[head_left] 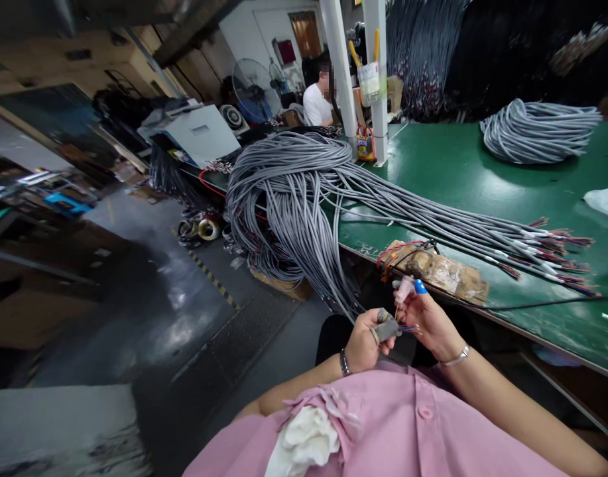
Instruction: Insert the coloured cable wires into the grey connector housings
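Two hands are working just off the tabletop's (443, 172) near edge, the left hand (366, 341) clasping the coloured wires (408, 328), their long axis running rightward, loose tips pointing at the right hand (433, 324), whose grip is seemingly pinching an orange strand (396, 312).

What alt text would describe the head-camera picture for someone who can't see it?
A person's left hand holds thin coloured wires before a pink shirt, the right hand close beside them. Ahead, grey cables drape over the edge of a green workbench, with a co-worker in white beyond.
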`<control>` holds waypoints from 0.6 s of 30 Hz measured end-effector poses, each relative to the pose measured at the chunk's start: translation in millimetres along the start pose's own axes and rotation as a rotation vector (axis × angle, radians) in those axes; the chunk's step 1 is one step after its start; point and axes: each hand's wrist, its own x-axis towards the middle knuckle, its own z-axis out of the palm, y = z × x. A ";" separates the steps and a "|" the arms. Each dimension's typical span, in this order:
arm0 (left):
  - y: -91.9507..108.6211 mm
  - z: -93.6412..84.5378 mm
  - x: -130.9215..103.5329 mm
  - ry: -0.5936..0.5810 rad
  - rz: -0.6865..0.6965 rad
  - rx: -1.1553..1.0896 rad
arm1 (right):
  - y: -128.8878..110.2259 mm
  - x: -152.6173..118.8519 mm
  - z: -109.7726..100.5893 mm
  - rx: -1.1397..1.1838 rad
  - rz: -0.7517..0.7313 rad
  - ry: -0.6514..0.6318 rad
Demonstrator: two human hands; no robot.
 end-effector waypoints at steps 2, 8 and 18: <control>0.4 0.0 -1.5 0.014 0.013 -0.003 | -1.4 -0.5 0.8 0.003 0.011 -0.003; 6.9 4.5 1.0 0.071 0.061 -0.052 | -3.9 -2.7 4.9 0.025 -0.015 0.031; 2.3 7.1 5.1 0.105 0.014 -0.006 | -3.8 -0.2 6.4 0.016 -0.056 0.051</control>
